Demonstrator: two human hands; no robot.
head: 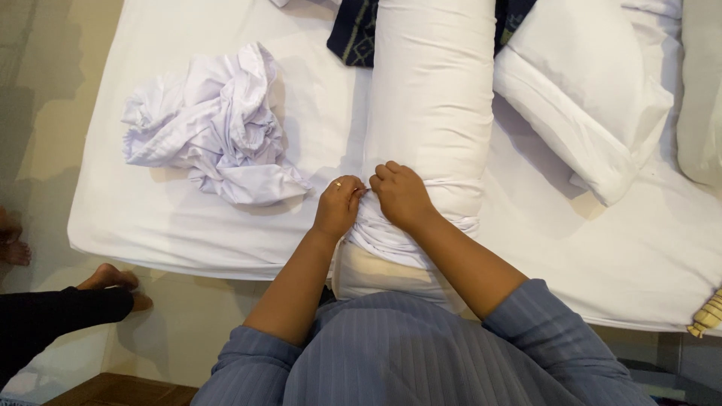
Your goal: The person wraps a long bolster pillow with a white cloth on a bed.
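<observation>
Both hands pinch the gathered cover of a long white bolster on the bed.

The left hand (338,204) and right hand (400,194) sit knuckles up, side by side and nearly touching, forearms reaching in from blue striped sleeves; the fingers of each are curled shut on the bunched white cover (391,237). The bolster (432,98) lies lengthwise across the white mattress (150,225), its near end overhanging the edge, cloth wrinkled there and smooth farther up. A crumpled white sheet (214,124) lies well to the left.
</observation>
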